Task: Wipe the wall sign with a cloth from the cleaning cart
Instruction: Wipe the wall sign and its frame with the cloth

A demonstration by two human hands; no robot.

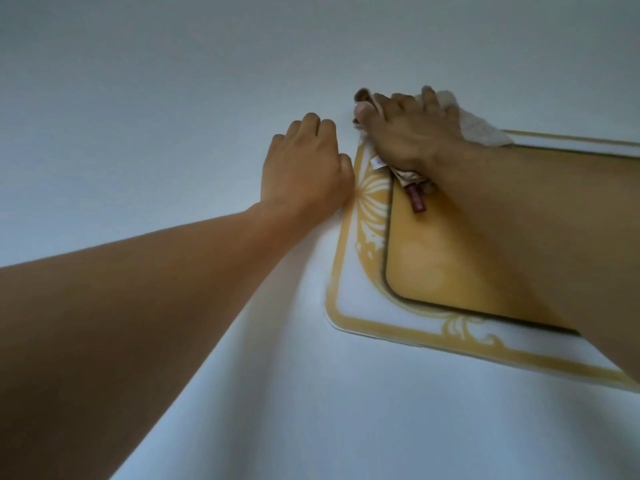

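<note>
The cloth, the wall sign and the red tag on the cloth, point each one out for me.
cloth [479, 128], head view, pale fold right of the right hand.
wall sign [450, 258], head view, plain yellow centre panel.
red tag [416, 199], head view, middle of the hanging label.

A plain wall [173, 98] fills almost the whole view. Its surface is smooth and pale, between white and light grey-blue, with no pattern on it. The far part at the top looks a little darker and greyer. The near part at the bottom is lighter, and soft shadows [263, 341] lie across it.
</note>
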